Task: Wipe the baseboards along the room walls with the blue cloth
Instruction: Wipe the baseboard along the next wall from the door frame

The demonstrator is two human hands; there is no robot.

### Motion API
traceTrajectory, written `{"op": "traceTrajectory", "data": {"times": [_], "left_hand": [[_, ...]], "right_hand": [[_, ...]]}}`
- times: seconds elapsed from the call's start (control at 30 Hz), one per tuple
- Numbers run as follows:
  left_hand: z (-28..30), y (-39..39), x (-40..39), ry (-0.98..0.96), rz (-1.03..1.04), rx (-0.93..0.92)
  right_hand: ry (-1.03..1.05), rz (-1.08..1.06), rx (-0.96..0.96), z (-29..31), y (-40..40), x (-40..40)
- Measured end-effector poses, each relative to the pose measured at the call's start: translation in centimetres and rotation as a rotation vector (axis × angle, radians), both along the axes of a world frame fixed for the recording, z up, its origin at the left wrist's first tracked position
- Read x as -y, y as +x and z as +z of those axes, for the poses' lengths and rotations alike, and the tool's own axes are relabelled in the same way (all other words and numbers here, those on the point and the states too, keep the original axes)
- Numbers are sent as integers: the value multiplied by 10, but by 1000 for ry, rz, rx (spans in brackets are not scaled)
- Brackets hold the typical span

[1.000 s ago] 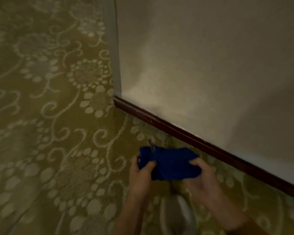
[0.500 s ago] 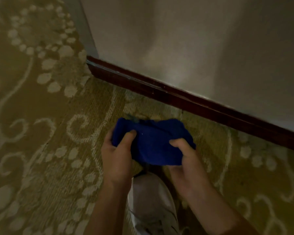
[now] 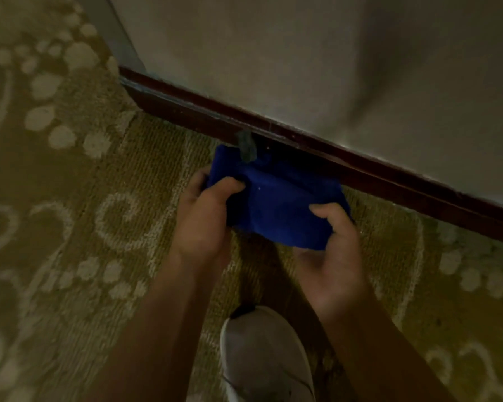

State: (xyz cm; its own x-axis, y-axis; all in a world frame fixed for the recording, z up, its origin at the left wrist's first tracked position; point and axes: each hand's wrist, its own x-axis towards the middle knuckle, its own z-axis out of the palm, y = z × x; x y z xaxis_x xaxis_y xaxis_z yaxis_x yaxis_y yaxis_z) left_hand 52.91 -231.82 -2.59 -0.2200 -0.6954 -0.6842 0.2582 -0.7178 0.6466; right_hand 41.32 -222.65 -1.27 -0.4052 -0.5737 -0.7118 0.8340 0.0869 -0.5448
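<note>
Presently, left hand [image 3: 204,216] clenched on one end of the blue cloth [image 3: 276,204], right hand [image 3: 331,250] gripping the other end, cloth bunched just before the dark red baseboard [image 3: 389,175], white shoe [image 3: 266,358] below on patterned carpet [image 3: 70,227].

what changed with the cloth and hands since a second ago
The blue cloth has come closer to the dark baseboard; its far edge now overlaps the baseboard in the picture, though contact can't be confirmed. Nothing was let go: the left hand and right hand still grip it at either end, above the white shoe.
</note>
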Motion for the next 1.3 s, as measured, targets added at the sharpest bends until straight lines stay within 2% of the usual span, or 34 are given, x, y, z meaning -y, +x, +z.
{"op": "traceTrajectory", "data": {"times": [0.07, 0.17, 0.3, 0.37, 0.47, 0.57, 0.67, 0.9, 1.0, 1.1, 1.2, 1.3], "left_hand": [[-3, -5, 6, 38, 13, 1], [-9, -8, 11, 81, 14, 1], [-5, -8, 17, 136, 9, -38], [-5, -10, 19, 152, 16, -68], [0, -4, 24, 149, 64, -127], [2, 0, 20, 153, 70, -131], [1, -5, 17, 110, 49, -112], [-7, -5, 3, 72, -25, -54], [1, -3, 7, 68, -27, -41], [8, -2, 14, 128, -24, -38], [21, -4, 15, 168, -75, -55], [34, -17, 11, 194, -173, -100]], "right_hand": [[53, -12, -55, -2, 3, 5], [41, -98, 77, -16, 6, 8], [126, -125, -90, -15, 14, 14], [53, -123, -68, -10, 18, 16], [159, -113, -455, -10, 35, 33], [215, -83, -594, -15, 39, 38], [214, -83, -576, -18, 33, 33], [225, -30, -332, -1, 20, 14], [207, 19, -372, 9, 17, 18], [314, 65, -410, 24, 21, 18], [390, 98, -354, 51, 13, 17], [474, 48, -413, 83, -13, 26]]}}
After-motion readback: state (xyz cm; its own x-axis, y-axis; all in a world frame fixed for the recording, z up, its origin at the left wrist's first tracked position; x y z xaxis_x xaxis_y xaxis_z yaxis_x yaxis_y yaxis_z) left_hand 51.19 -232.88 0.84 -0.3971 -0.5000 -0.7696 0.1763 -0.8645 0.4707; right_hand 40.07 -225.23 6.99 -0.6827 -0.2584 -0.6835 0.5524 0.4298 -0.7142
